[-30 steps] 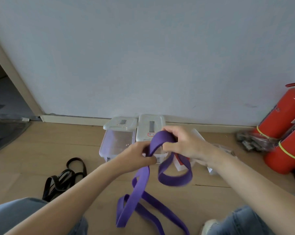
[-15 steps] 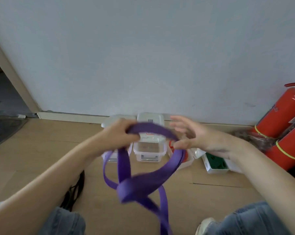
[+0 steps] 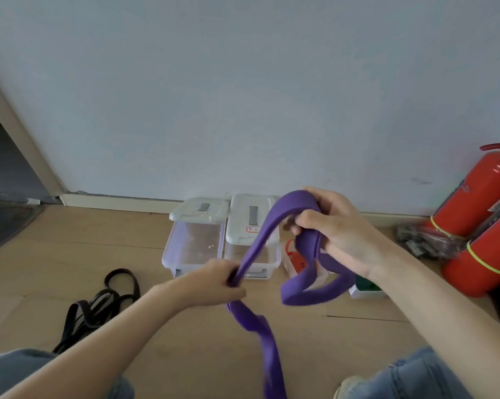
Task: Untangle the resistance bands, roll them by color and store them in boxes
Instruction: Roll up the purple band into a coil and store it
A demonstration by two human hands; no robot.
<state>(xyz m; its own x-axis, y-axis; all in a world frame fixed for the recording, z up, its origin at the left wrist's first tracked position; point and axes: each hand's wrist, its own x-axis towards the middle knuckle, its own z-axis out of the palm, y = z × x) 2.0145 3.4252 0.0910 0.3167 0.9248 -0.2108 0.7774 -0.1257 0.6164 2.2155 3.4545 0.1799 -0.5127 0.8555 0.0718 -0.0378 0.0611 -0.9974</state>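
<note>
1. Since half a second ago: right hand (image 3: pixel 336 230) has closed its fingers round the purple band (image 3: pixel 260 240); left hand (image 3: pixel 222 283) dropped lower, fingers gripping it.
2. Band tail: hangs toward the floor (image 3: pixel 56 254).
3. Black bands (image 3: pixel 99 303): floor, left.
4. Boxes (image 3: pixel 197 240): lidded, by the wall.

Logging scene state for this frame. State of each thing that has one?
purple band: held in the air, not yet rolled, tail hanging down
left hand: grips the purple band
right hand: grips the purple band's upper loop
black bands: tangled heap on the floor
left clear box: lid on, looks empty
right clear box: lid on
fire extinguishers: leaning by the wall
</note>
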